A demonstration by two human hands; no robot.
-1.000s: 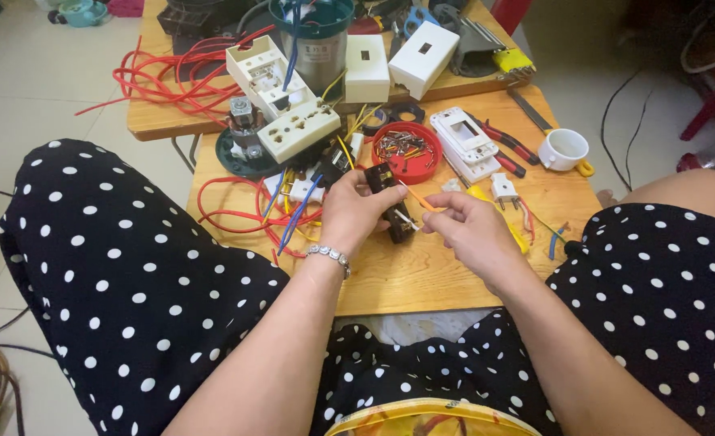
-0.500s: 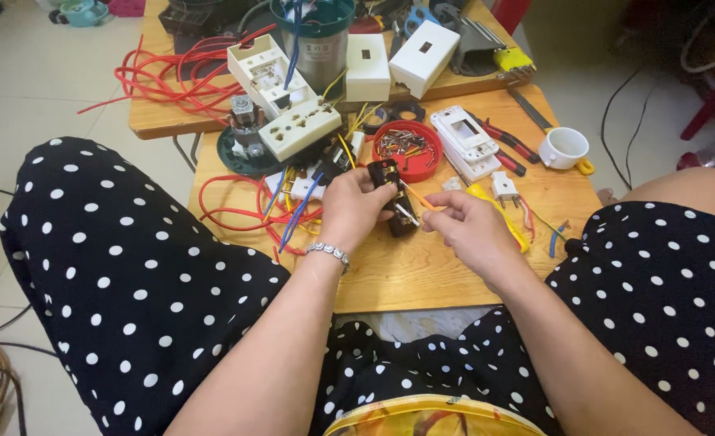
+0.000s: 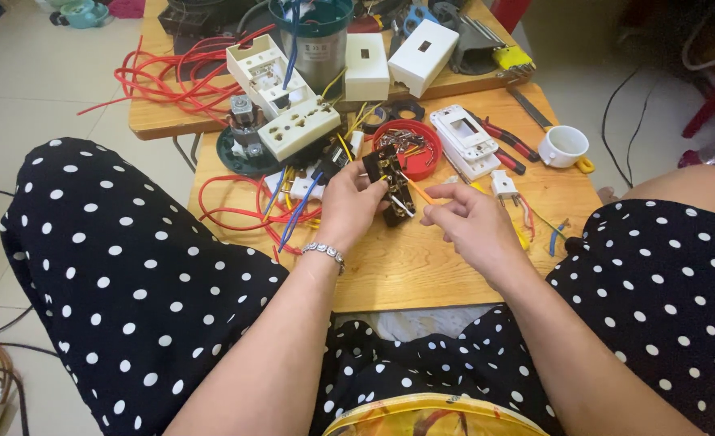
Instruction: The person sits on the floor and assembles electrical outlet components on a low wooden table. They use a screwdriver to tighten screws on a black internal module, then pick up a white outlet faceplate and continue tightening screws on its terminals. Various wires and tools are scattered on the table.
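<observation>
a: what's the black socket module (image 3: 390,182) like?
b: small, dark, brass contacts showing, held tilted above the wooden table (image 3: 390,266), just before the red bowl (image 3: 422,161).
a: and the orange wire (image 3: 419,191)?
b: thin, slanting into the module's right side.

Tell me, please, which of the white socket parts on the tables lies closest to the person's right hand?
The small white plug, just beyond the right hand; the white socket frame lies farther back beside the red bowl.
</observation>
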